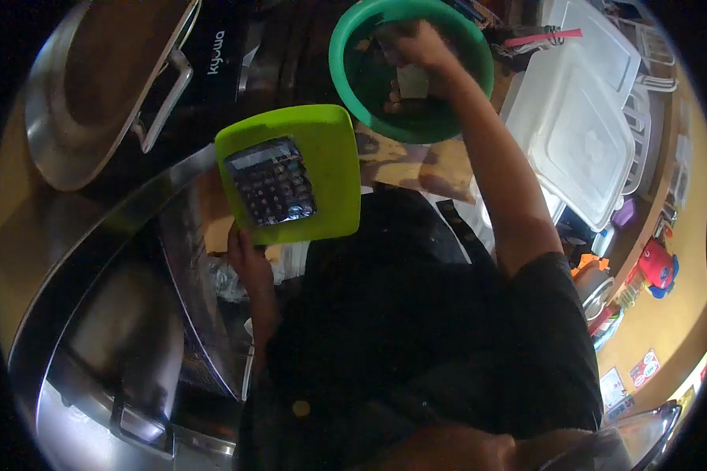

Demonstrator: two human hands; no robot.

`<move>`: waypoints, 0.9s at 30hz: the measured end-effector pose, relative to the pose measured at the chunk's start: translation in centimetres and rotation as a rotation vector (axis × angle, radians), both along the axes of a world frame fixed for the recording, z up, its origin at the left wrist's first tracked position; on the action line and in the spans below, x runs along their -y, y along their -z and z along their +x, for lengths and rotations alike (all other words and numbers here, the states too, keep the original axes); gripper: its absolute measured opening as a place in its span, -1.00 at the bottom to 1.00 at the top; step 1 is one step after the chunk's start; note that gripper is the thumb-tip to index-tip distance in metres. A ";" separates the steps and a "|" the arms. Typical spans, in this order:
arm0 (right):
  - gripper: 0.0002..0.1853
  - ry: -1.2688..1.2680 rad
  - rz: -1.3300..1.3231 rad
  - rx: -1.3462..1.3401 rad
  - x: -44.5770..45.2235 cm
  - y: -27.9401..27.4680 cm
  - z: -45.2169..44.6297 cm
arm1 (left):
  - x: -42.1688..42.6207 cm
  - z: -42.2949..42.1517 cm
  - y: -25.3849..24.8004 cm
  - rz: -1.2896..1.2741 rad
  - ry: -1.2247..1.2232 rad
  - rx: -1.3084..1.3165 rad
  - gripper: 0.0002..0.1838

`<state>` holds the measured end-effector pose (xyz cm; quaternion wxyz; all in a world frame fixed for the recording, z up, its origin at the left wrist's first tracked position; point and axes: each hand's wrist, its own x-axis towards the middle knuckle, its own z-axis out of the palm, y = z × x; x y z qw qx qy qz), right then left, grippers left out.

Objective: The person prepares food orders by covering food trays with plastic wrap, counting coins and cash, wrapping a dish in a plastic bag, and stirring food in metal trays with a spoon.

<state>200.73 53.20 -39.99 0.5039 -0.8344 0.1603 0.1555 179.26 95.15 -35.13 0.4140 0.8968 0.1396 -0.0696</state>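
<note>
My left hand grips the lower left edge of a square lime-green plastic lid with rounded corners. On the lid lies a dark calculator that looks wrapped in shiny clear plastic. My right hand reaches down into a round green basin, its fingers curled and in shadow. What they hold, if anything, I cannot make out. Inside the basin are a pale flat piece, perhaps paper, and small brownish bits beside it.
White lidded plastic containers stand to the right of the basin. A large metal pot lid with a handle is at upper left, near a dark surface marked "kyowa". A curved metal rim runs along the left.
</note>
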 end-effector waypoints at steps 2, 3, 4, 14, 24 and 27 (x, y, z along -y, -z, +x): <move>-0.66 -0.222 -0.462 0.124 -1.4 1.6 1.3 | -0.2 -0.1 0.3 0.036 0.076 0.049 -0.63; -0.62 -0.253 -0.547 0.112 -2.0 2.0 1.3 | 0.1 0.1 0.0 -0.050 0.008 0.000 -0.63; -0.59 -0.281 -0.634 0.099 -2.4 2.4 1.1 | 0.4 0.3 -0.1 -0.142 -0.064 -0.043 -0.63; -0.48 -0.455 -0.570 0.209 -1.9 2.4 -0.7 | 0.8 0.1 -0.3 0.049 0.099 0.100 -0.63; -0.61 -0.322 -0.559 0.350 -1.7 -1.0 0.2 | 0.8 -0.2 -0.9 -0.068 -0.027 -0.020 -0.60; -0.69 -0.277 -0.107 0.635 2.3 -4.5 -3.1 | -0.5 -0.1 -0.4 0.363 0.294 0.262 -0.60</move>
